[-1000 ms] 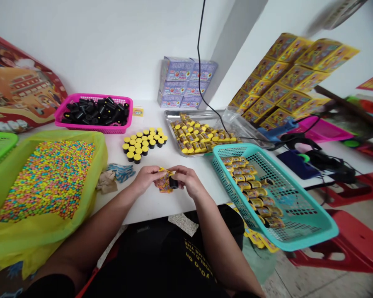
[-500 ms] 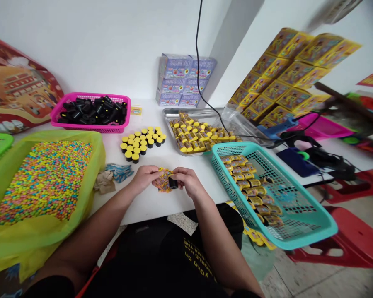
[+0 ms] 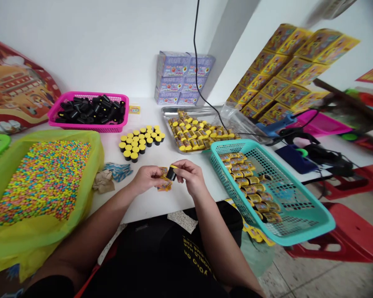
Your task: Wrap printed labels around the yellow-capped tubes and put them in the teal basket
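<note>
My right hand (image 3: 189, 176) pinches a small black tube with a yellow cap (image 3: 172, 172) just above the white table (image 3: 161, 198). My left hand (image 3: 147, 179) holds a yellow printed label (image 3: 163, 181) against the tube's side. Behind my hands stands a cluster of several capped black tubes (image 3: 141, 142). To the right, a teal basket (image 3: 298, 219) holds rows of labelled tubes (image 3: 248, 186).
A pink basket (image 3: 88, 124) of black tubes sits at the back left. A yellow-lined bin of coloured candy beads (image 3: 43, 178) fills the left. A metal tray (image 3: 170, 111) holds labelled tubes. Purple boxes (image 3: 182, 78) and yellow boxes (image 3: 286, 70) stack behind. A black cable (image 3: 202, 95) hangs down.
My right hand has lifted and turned the tube so its yellow cap faces up. The label has shifted slightly left under my left fingers.
</note>
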A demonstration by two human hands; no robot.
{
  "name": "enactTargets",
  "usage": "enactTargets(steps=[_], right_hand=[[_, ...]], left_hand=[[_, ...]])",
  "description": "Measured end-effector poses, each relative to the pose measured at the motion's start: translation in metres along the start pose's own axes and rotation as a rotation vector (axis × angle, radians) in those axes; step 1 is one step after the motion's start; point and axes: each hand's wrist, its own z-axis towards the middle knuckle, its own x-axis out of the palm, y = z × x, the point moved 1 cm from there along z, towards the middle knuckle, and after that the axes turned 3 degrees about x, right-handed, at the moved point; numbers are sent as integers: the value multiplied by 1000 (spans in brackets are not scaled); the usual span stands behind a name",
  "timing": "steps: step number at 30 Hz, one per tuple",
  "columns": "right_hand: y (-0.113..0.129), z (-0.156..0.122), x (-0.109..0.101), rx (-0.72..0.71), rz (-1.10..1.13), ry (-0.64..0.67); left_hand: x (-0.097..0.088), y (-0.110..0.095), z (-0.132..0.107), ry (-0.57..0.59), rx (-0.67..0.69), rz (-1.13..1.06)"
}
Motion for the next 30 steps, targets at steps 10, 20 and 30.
enactTargets(steps=[10, 20, 30], right_hand=[[-3, 0, 8, 13, 0, -131], [-4, -4, 17, -34, -48, -183], [-12, -5, 23, -186, -108, -227]], left_hand=[[0, 2, 1, -33, 17, -51], [1, -1, 3, -21, -43, -108], [2, 0, 0, 4, -124, -196]])
